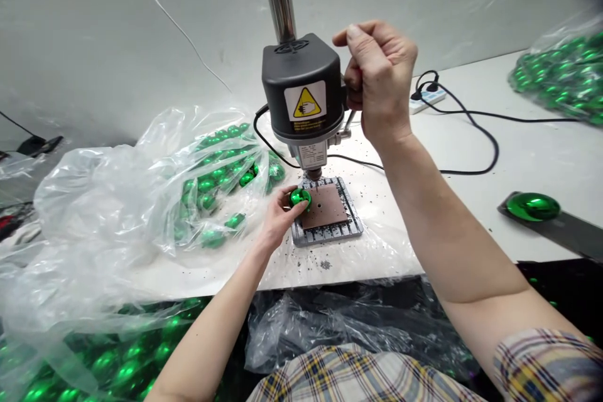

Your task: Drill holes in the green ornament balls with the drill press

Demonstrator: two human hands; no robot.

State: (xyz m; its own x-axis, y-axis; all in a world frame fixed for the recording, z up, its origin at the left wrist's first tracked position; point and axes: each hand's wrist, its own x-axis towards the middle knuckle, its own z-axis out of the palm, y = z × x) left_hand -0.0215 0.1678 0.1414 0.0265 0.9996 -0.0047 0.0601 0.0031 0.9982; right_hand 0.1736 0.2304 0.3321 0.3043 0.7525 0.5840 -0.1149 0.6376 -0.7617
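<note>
A shiny green ball (pixel 300 199), like a Christmas bauble, is pinched between the thumb and fingers of my left hand (pixel 279 217). That hand is at the left edge of a brown board (pixel 325 206) with a small hole, which lies on the grey slotted base (pixel 325 237) of a small bench drill press (pixel 301 88). The drill chuck (pixel 313 173) is just above and behind the ball. My right hand (pixel 382 72) is raised at the right side of the drill head, its fingers curled round the feed handle, most of which they hide. A metal rod (pixel 349 120) shows below them.
Clear plastic bags of green balls (pixel 221 169) lie at the left, with more balls (pixel 122 364) below the table edge. Another bag (pixel 565 75) is at the far right. A green ball (pixel 533 206) rests on a dark strip. A power strip (pixel 428 100), cables and dark shavings lie about.
</note>
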